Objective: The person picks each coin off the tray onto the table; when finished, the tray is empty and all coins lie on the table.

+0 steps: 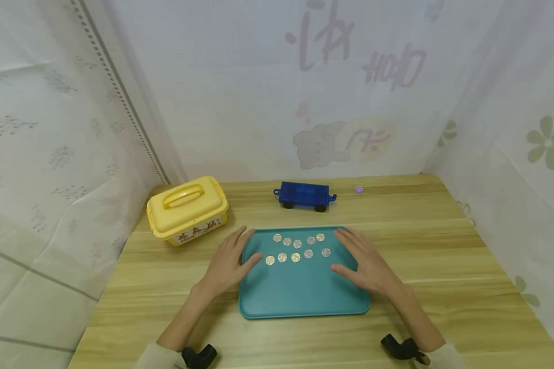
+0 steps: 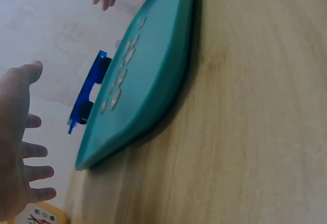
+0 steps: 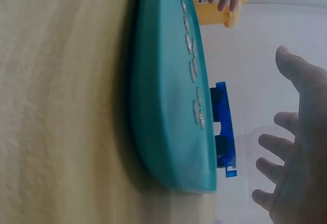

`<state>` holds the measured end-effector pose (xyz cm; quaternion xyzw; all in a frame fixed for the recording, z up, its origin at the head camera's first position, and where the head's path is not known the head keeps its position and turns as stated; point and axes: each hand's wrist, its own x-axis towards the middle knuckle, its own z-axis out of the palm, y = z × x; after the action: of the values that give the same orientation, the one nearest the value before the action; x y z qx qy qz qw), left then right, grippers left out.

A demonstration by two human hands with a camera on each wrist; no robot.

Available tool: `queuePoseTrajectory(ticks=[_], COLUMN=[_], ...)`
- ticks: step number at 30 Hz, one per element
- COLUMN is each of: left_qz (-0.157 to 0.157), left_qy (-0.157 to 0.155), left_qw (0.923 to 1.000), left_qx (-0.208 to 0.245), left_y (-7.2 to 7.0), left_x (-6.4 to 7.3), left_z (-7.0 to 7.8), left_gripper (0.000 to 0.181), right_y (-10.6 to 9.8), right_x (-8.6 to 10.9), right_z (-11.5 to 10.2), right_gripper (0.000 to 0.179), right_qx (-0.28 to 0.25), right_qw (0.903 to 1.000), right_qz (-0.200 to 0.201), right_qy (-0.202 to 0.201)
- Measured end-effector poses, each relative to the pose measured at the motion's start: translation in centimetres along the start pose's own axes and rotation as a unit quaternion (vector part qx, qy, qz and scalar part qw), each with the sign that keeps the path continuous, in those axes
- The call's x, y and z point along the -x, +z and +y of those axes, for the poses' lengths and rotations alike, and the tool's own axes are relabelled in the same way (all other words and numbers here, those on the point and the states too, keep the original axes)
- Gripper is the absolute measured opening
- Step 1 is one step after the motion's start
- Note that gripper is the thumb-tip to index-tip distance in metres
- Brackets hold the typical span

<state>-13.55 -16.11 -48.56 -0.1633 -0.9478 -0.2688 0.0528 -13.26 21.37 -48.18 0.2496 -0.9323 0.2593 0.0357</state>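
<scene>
A teal tray [image 1: 304,292] lies on the wooden table with several round coins [image 1: 295,257] in two rough rows across its far half. Some coins look gold, others silver. My left hand [image 1: 231,261] is over the tray's left edge, fingers spread and holding nothing. Over the right edge is my right hand [image 1: 367,259], also with spread fingers and nothing held. From the side, the left wrist view shows the left hand [image 2: 20,147] raised apart from the tray [image 2: 153,66]. The right wrist view likewise has the right hand [image 3: 291,152] apart from it.
Behind the tray stands a blue toy wagon [image 1: 303,195] with black wheels. A small purple die [image 1: 358,189] lies to its right. At the back left is a yellow lidded box [image 1: 188,210] with a handle. Printed white cloth [image 1: 240,102] hangs along the table's back and sides.
</scene>
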Motion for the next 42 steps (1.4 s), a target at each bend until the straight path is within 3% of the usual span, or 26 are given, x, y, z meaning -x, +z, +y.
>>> queuePoseTrajectory(ticks=[4,11,17,24,27,33,42], left_qz=[0.016,0.036,0.056,0.09,0.11,0.127,0.137], left_qy=[-0.022,-0.061,-0.064,-0.096,-0.096,-0.066,-0.05], left_qw=[0.9985,0.988,0.9841,0.9727,0.9702,0.9755,0.9775], left_qx=[0.048,0.137,0.155,0.191,0.194,0.167,0.153], left_y=[0.7,2.1,3.6,4.6,5.1,5.7,5.6], left_x=[-0.6,-2.1,-3.1,-3.9,-4.2,-4.4,-4.4], left_z=[-0.6,-1.4,-2.2,-2.7,-3.0,-3.0,-3.2], left_gripper=[0.065,0.056,0.044,0.034,0.029,0.029,0.028], right_y=[0.6,1.6,2.9,4.5,5.4,6.2,6.0], right_x=[0.1,-0.1,-0.7,-1.6,-1.9,-2.0,-2.4], right_z=[0.4,0.8,0.7,0.9,1.2,1.3,0.7], right_gripper=[0.08,0.076,0.075,0.063,0.051,0.032,0.02], right_qx=[-0.024,-0.053,-0.07,-0.058,-0.037,-0.004,-0.012], right_qw=[0.9994,0.9964,0.9931,0.9941,0.995,0.9922,0.9921], right_qz=[-0.01,-0.006,0.002,0.034,0.064,0.115,0.1], right_qy=[0.024,0.066,0.094,0.086,0.068,0.047,0.074])
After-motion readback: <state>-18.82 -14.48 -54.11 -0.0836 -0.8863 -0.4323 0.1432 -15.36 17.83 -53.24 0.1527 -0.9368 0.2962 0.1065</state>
